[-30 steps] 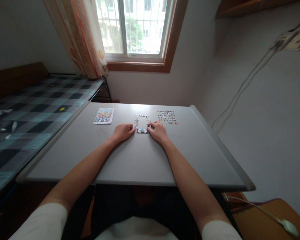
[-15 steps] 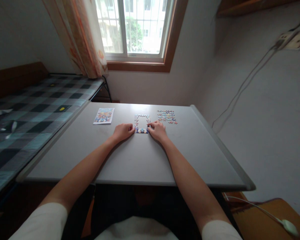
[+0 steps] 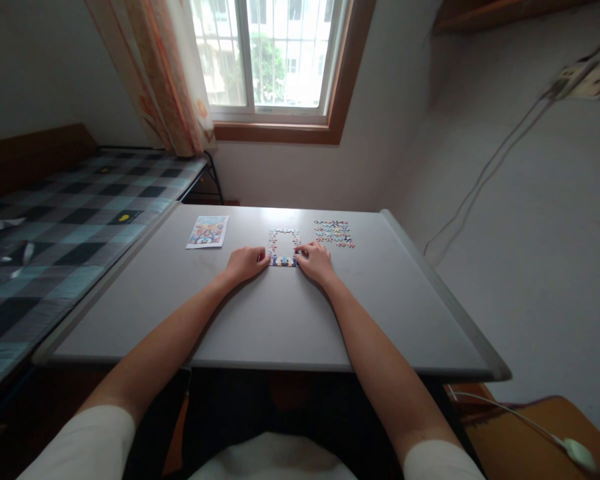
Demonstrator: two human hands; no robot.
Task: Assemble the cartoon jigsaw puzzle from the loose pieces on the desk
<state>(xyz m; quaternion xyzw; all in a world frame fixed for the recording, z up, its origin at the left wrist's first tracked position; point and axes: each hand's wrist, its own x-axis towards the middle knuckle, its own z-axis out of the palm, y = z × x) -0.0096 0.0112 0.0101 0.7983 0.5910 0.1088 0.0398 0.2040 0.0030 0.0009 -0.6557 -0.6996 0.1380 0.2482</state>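
Jigsaw border of small, multicoloured card pieces [image 3: 284,262], joined into an upright rectangle around a bare centre, lies near the middle of a table, between a person's two hands.

Largest of all is that broad table [image 3: 280,320], pale grey and smooth-topped with raised side rims. To its left stands a bed [image 3: 150,183] covered in black, grey and blue-green checked cloth. Beyond the table, a bright sliding window [image 3: 290,60] with a brown wooden frame shows bars and greenery outside; an orange-and-cream patterned fabric curtain [image 3: 165,80] hangs at its left.

Two bare forearms in short white sleeves reach across the table from the near side. The left hand [image 3: 247,262] rests with fingers curled in, its thumb side against the lower left edge of the border. The right hand [image 3: 317,262] is bent and narrow, fingertips at the lower right edge. I cannot tell whether either hand pinches a piece.

Left of the left hand, well apart from it, lies a flat rectangular paper sheet with a colourful printed picture [image 3: 209,232]. Just beyond the right hand, loose jigsaw pieces in mixed colours [image 3: 334,225] lie in rough rows, apart from the border.
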